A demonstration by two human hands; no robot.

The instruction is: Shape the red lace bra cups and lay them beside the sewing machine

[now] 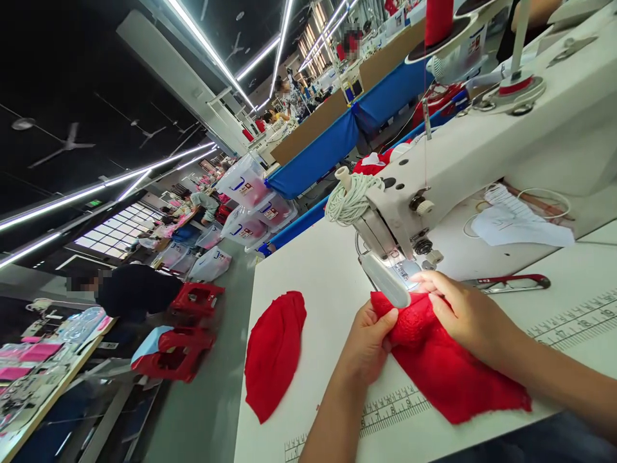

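A ruler strip [395, 409] on the white table [328, 283] reads 7, 8, 9 and, farther right, 17, 18, 19. Across it lies red cloth [453, 373], its upper edge at a sewing machine [453, 154]; left hand [369, 337] and right hand [457, 312] both grasp it. Beyond, clear bins [236, 183] bear labels too small to read.

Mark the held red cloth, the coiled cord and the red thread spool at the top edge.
Held red cloth [456, 373]: head view, lower part.
Coiled cord [354, 200]: head view, coil's middle.
Red thread spool [438, 20]: head view, visible side.
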